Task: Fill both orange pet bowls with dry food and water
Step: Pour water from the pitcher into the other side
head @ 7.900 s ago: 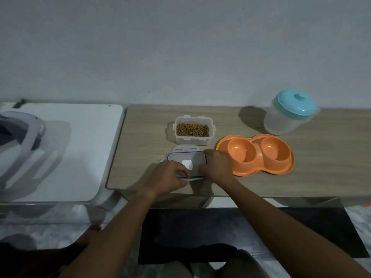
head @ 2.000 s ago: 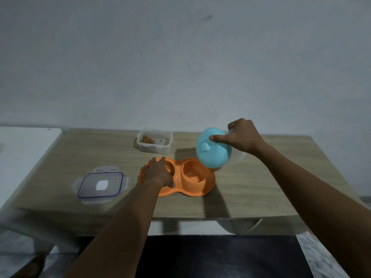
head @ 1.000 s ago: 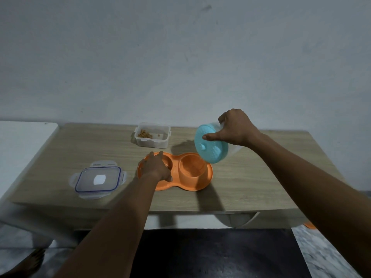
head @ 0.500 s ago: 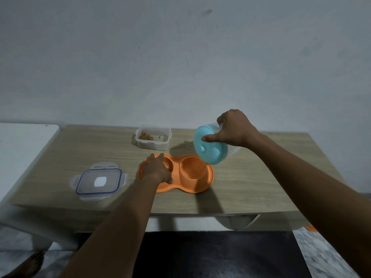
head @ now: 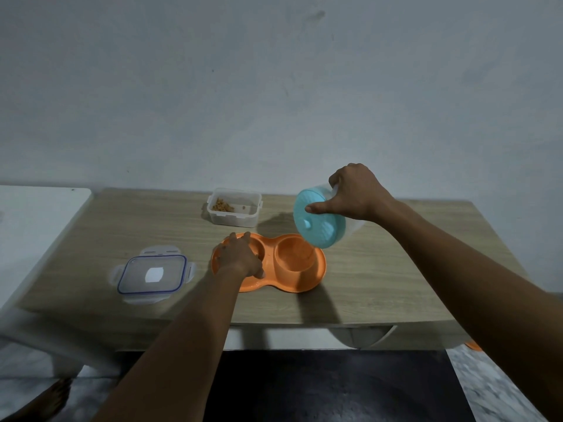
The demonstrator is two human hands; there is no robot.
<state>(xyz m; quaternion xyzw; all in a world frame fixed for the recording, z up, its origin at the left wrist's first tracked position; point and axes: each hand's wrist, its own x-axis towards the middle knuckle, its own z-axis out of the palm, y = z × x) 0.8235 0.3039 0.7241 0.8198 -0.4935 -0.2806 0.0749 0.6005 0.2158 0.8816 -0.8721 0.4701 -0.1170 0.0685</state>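
An orange double pet bowl [head: 316,275] lies on the wooden table [head: 380,269]. My left hand [head: 239,257] rests on its left bowl and covers most of it, gripping the rim. My right hand [head: 355,193] holds a clear water jug with a turquoise lid [head: 318,223], tipped steeply to the left over the right bowl [head: 294,254], thumb pressed on the lid. Whether water flows I cannot tell. A clear food container [head: 234,206] with a little dry food stands behind the bowls.
The container's clear lid with a blue seal [head: 152,274] lies on the table at the left. A white surface [head: 33,220] adjoins the table's left end. A dark mat [head: 335,385] covers the floor below the table's front edge.
The jug has stayed tipped over the right bowl for the last second, dropping slightly lower. My left hand has kept its place on the left bowl. Much earlier, the food container was full.
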